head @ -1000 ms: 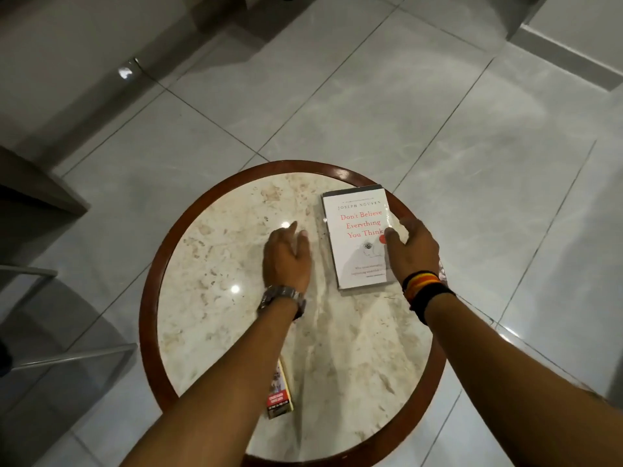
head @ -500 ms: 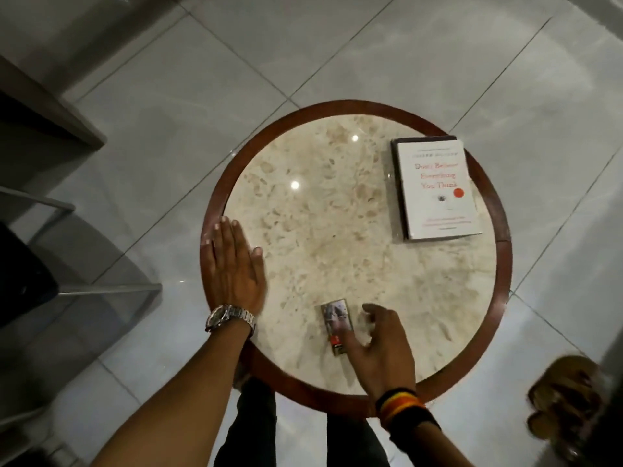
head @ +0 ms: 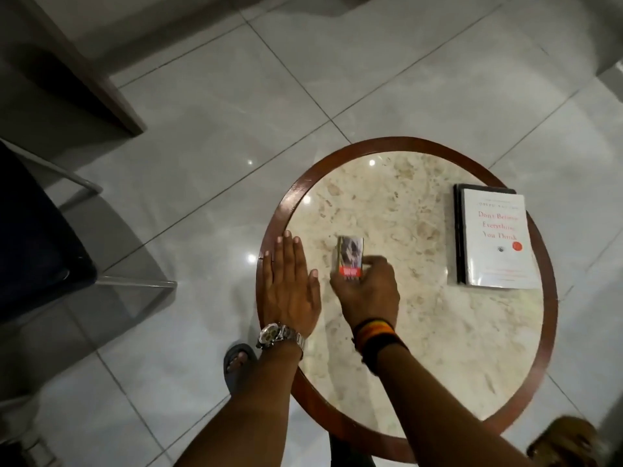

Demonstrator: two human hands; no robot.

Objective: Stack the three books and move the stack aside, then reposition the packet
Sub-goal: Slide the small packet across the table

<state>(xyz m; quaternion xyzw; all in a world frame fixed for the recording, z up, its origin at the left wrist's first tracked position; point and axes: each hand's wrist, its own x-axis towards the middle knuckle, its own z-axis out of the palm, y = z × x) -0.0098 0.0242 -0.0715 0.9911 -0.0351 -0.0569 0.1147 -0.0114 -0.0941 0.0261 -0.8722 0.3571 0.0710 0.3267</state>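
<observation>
A stack of books (head: pixel 492 241), topped by a white cover with red lettering, lies on the right part of the round marble table (head: pixel 421 318). A small packet (head: pixel 350 256) with a red band lies on the table's left half. My right hand (head: pixel 365 291) grips the packet's near end with thumb and fingers. My left hand (head: pixel 290 288) rests flat, fingers together, on the table's left edge, a watch on its wrist.
The table has a dark wooden rim (head: pixel 269 230). A dark chair (head: pixel 37 244) with metal legs stands at the left on the tiled floor. A sandalled foot (head: pixel 237 364) shows below the table's left edge. A brown object (head: pixel 566 443) lies at the bottom right.
My right hand left the books, reached the packet and closed on it; the packet now lies further from me on the table. My left hand went to the table's left edge.
</observation>
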